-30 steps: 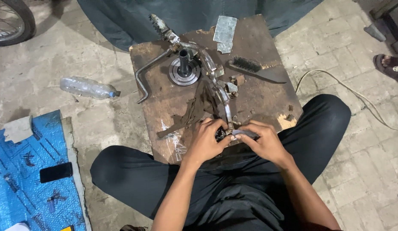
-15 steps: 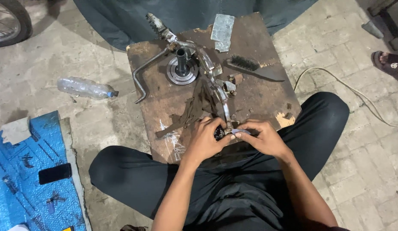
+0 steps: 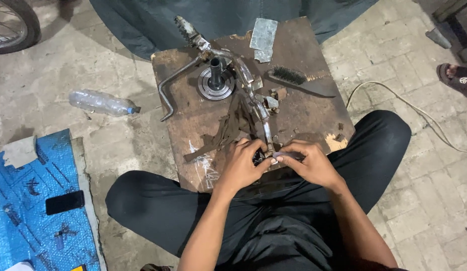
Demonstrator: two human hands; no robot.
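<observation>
Down on the floor, one person sits cross-legged behind one rusty worktop (image 3: pixel 314 120), and two hands meet at its near edge. The left hand (image 3: pixel 242 165) is curled, its fingers pressed together around a small dark part (image 3: pixel 258 158) at the near end of one long metal lever assembly (image 3: pixel 246 83). The right hand (image 3: pixel 307 161) pinches a thin light-coloured piece (image 3: pixel 282 155) between thumb and fingers, just beside the left hand and touching that same end. The assembly runs away from the hands across the worktop to a ribbed foot peg at the far corner.

Also on the worktop lie one round bearing hub (image 3: pixel 216 83), one bent rod (image 3: pixel 173 90), one wire brush (image 3: pixel 301 82) and one scrap of grey sheet (image 3: pixel 263 37). On the floor to the left lie one clear plastic bottle (image 3: pixel 103 103) and one blue mat (image 3: pixel 35 200) carrying one dark phone (image 3: pixel 65 201). One wheel (image 3: pixel 13 25) shows at the top left corner.

Compared with half a second ago, both hands keep the same grip at the same spot; nothing on the worktop has shifted.
</observation>
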